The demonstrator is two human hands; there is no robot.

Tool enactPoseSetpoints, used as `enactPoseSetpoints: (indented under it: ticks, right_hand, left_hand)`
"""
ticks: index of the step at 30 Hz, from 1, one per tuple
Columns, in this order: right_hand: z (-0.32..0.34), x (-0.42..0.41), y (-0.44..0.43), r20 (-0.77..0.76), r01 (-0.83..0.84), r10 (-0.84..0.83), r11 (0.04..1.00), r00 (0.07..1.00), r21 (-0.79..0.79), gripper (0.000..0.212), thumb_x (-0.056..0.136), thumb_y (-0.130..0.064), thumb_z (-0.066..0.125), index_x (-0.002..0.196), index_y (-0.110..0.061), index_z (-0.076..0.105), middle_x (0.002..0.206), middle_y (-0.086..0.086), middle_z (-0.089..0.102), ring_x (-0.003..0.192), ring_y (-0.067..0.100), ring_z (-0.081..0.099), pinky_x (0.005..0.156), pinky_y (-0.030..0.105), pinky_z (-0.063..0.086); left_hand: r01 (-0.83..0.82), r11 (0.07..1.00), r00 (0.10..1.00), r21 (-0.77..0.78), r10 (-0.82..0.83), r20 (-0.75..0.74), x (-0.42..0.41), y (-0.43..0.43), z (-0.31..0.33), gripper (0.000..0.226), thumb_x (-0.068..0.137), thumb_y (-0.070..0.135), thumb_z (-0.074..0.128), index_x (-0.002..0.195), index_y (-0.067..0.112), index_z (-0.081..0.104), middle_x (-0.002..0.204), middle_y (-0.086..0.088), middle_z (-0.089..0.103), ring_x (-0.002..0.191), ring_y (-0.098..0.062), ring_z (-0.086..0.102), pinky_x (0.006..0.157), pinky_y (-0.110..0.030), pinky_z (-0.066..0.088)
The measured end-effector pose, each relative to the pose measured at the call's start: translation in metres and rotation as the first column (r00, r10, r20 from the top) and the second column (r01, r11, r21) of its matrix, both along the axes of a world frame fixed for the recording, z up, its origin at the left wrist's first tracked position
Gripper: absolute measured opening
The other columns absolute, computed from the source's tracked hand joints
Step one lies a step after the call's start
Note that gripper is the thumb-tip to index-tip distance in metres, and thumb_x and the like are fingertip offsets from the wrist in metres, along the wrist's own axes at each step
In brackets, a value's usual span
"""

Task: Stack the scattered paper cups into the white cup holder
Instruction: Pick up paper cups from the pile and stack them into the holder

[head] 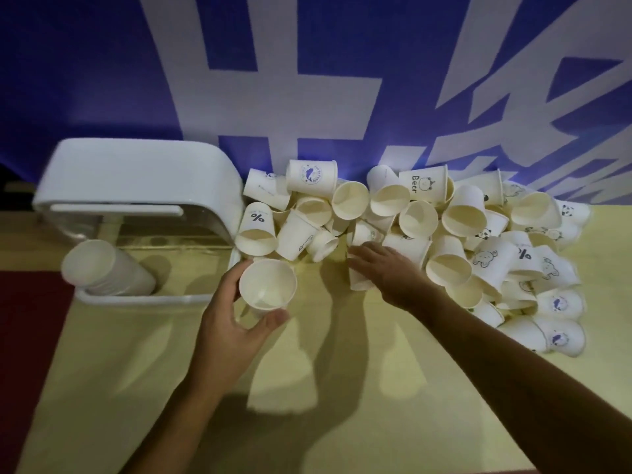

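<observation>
Left hand [225,323] clamped round cup [267,288]; right hand [386,268] closing on pile cup [359,280] at 3 o'clock, grip unclear. Thin, crushable: hold mid-wall lightly.

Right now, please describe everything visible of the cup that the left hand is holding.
The held cup is a plain white paper cup, upright with its mouth open toward the camera and empty inside. No print shows on it. The left hand grips its side wall, thumb in front. It is above the yellow table, beside the white cup holder.
</observation>
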State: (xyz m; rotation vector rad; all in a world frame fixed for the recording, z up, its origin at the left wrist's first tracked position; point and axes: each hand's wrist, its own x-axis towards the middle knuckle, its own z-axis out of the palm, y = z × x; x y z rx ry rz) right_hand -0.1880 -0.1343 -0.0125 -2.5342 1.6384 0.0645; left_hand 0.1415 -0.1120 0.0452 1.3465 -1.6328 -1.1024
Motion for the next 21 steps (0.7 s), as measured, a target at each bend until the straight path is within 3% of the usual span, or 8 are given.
enactPoseSetpoints:
  ticks: [2, 4, 7, 13, 15, 18, 21]
  right_hand:
    - [-0.002, -0.003, -0.004, -0.153, -0.144, 0.139, 0.989, 0.978, -0.024, 0.065, 0.061, 0.002, 0.083, 0.123, -0.016, 0.071, 0.135, 0.006, 0.065, 0.118, 0.034, 0.064, 0.091, 0.045, 0.06]
    - [-0.004, -0.007, -0.009, -0.231, -0.237, 0.224, 0.971, 0.947, -0.029, 0.059, 0.065, -0.003, 0.075, 0.122, -0.017, 0.072, 0.134, 0.007, 0.066, 0.116, 0.035, 0.066, 0.091, 0.045, 0.06]
    - [-0.002, -0.009, -0.015, -0.244, -0.289, 0.274, 0.957, 0.93, -0.025, 0.058, 0.068, -0.004, 0.062, 0.124, -0.018, 0.072, 0.133, 0.008, 0.067, 0.115, 0.036, 0.066, 0.09, 0.047, 0.06]
    - [-0.007, 0.001, -0.025, -0.284, -0.343, 0.308, 0.936, 0.908, -0.082, 0.046, 0.068, -0.012, 0.08, 0.112, -0.024, 0.072, 0.119, 0.001, 0.069, 0.11, 0.029, 0.065, 0.086, 0.039, 0.057]
    - [-0.008, 0.005, -0.026, -0.21, -0.29, 0.267, 0.953, 0.94, -0.087, 0.058, 0.062, -0.018, 0.088, 0.117, -0.02, 0.07, 0.119, 0.002, 0.068, 0.112, 0.03, 0.063, 0.088, 0.041, 0.056]
    - [-0.002, 0.016, -0.02, 0.068, -0.123, 0.127, 0.991, 0.99, -0.061, 0.074, 0.06, -0.039, 0.094, 0.125, -0.016, 0.067, 0.12, 0.004, 0.069, 0.112, 0.03, 0.064, 0.093, 0.042, 0.055]
    - [0.014, 0.037, -0.003, 0.377, 0.104, -0.145, 0.986, 0.915, 0.128, 0.075, 0.069, -0.048, 0.091, 0.132, -0.018, 0.063, 0.125, 0.003, 0.067, 0.114, 0.026, 0.062, 0.098, 0.038, 0.049]
  left_hand:
    - [-0.004, 1.0, 1.0, -0.009, 0.004, 0.009, 0.005, 0.002, 0.0, 0.079, 0.076, 0.055, 0.083, 0.143, 0.026, 0.052, 0.137, 0.014, 0.062, 0.127, -0.015, 0.059, 0.101, -0.036, 0.051]
    - [0.0, 1.0, 1.0, -0.014, 0.0, 0.025, 0.008, 0.003, 0.002, 0.077, 0.077, 0.051, 0.081, 0.142, 0.024, 0.053, 0.135, 0.012, 0.063, 0.125, -0.017, 0.061, 0.1, -0.037, 0.052]
    - [0.005, 1.0, 1.0, -0.006, -0.005, 0.028, 0.01, 0.005, 0.002, 0.075, 0.077, 0.048, 0.081, 0.142, 0.023, 0.053, 0.133, 0.012, 0.064, 0.123, -0.017, 0.062, 0.098, -0.038, 0.054]
    - [0.022, 1.0, 0.999, 0.004, -0.022, 0.05, 0.01, 0.003, -0.001, 0.076, 0.076, 0.049, 0.082, 0.141, 0.024, 0.053, 0.129, 0.01, 0.066, 0.118, -0.02, 0.064, 0.094, -0.043, 0.055]
    - [0.028, 1.0, 0.998, -0.003, -0.028, 0.063, 0.01, 0.002, -0.001, 0.075, 0.075, 0.049, 0.082, 0.14, 0.025, 0.054, 0.128, 0.011, 0.066, 0.117, -0.019, 0.063, 0.093, -0.04, 0.055]
    - [0.022, 1.0, 0.996, -0.016, -0.021, 0.086, 0.011, 0.002, 0.0, 0.071, 0.073, 0.049, 0.082, 0.135, 0.03, 0.053, 0.125, 0.017, 0.064, 0.115, -0.014, 0.063, 0.089, -0.031, 0.054]
    - [0.001, 1.0, 0.996, -0.014, 0.0, 0.085, 0.013, 0.002, 0.002, 0.071, 0.07, 0.048, 0.085, 0.131, 0.035, 0.051, 0.125, 0.023, 0.061, 0.116, -0.008, 0.062, 0.086, -0.021, 0.052]
